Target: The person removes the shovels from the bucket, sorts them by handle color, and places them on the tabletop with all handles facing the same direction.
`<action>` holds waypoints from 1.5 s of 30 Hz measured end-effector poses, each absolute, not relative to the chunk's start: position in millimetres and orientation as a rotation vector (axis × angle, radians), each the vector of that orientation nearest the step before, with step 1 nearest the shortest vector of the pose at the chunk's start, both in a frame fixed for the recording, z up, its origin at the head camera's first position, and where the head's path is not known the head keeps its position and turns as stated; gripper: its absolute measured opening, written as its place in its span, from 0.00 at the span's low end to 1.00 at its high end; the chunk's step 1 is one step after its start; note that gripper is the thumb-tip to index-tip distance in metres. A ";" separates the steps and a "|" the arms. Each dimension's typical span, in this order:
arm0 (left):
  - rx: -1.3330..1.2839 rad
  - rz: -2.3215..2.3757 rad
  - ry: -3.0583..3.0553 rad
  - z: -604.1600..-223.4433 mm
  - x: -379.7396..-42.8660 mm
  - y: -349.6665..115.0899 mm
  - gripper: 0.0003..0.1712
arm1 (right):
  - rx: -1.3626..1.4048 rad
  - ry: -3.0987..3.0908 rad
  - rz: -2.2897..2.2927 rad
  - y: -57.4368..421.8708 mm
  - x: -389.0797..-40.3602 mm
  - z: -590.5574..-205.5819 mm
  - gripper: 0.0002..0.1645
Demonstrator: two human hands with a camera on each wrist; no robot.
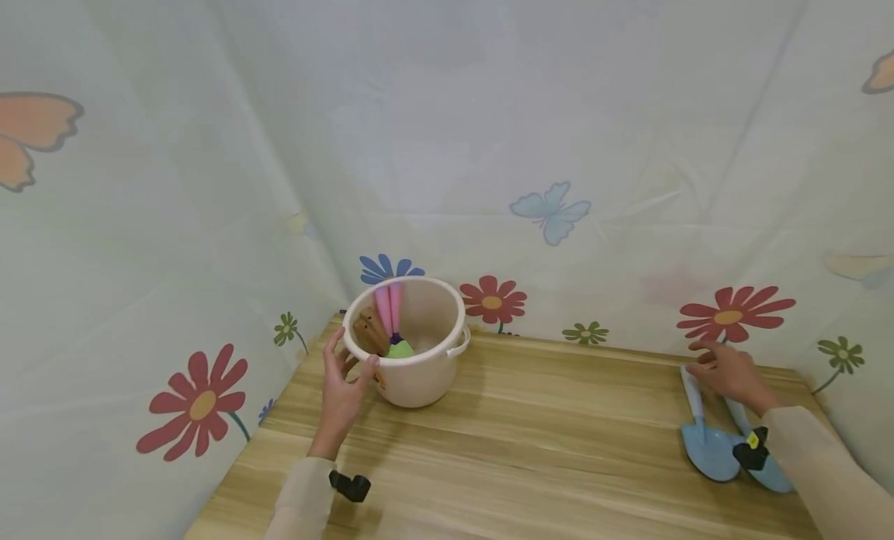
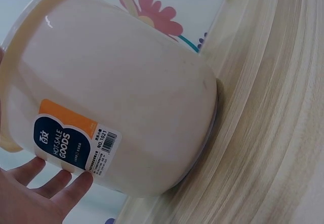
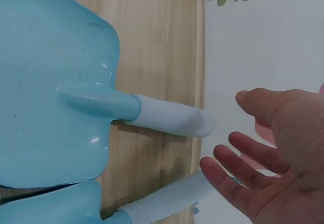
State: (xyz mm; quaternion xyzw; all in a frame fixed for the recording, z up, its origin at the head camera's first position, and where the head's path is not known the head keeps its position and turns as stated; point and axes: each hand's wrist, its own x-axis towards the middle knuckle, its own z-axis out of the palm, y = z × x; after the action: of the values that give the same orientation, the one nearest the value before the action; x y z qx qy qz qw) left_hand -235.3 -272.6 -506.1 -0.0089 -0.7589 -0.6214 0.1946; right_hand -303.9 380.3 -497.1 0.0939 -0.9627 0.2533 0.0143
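Observation:
A cream plastic bucket (image 1: 419, 381) stands at the table's back left, a paper label (image 2: 76, 138) on its side. My left hand (image 1: 344, 389) rests against the bucket's outer wall and rim, fingertips touching it with fingers spread. Inside the bucket lean pink handles (image 1: 389, 311), a green tool part (image 1: 400, 349) and brown wooden handles (image 1: 370, 330). At the right lie two light-blue hand shovels with pale handles: a left shovel (image 1: 711, 453) and a right shovel (image 1: 770, 475). Above their handle ends hovers my right hand (image 1: 729, 375), fingers apart, holding nothing; it partly covers the right shovel.
The wooden table (image 1: 559, 431) meets a pale curtain (image 1: 454, 136) printed with flowers and butterflies along its back and sides. A white bucket handle (image 1: 461, 343) sticks out at the bucket's right. Bare tabletop lies between the bucket and the shovels.

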 end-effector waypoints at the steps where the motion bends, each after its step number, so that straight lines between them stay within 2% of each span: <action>1: -0.025 -1.741 -2.128 -506.1 -235.7 -272.5 0.49 | 0.308 -2.983 0.778 378.7 -303.5 -496.0 0.29; 16: -0.023 -1.707 -2.138 -510.2 -240.1 -271.7 0.47 | 0.531 -2.873 0.742 346.4 -303.1 -475.4 0.28; 34: 0.002 -1.707 -2.147 -507.4 -237.1 -271.0 0.47 | 0.623 -2.821 0.734 327.9 -305.9 -471.7 0.28; 45: -0.010 -1.693 -2.130 -507.5 -238.2 -272.6 0.47 | 0.803 -2.725 0.708 299.5 -308.8 -433.6 0.28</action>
State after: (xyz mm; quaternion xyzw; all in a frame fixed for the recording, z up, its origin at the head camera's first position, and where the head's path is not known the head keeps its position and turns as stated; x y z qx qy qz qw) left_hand -238.2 -272.6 -507.5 -0.0037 -0.7655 -0.6085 0.2089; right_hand -308.8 299.5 -433.6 0.2728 -0.9254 0.2405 0.1067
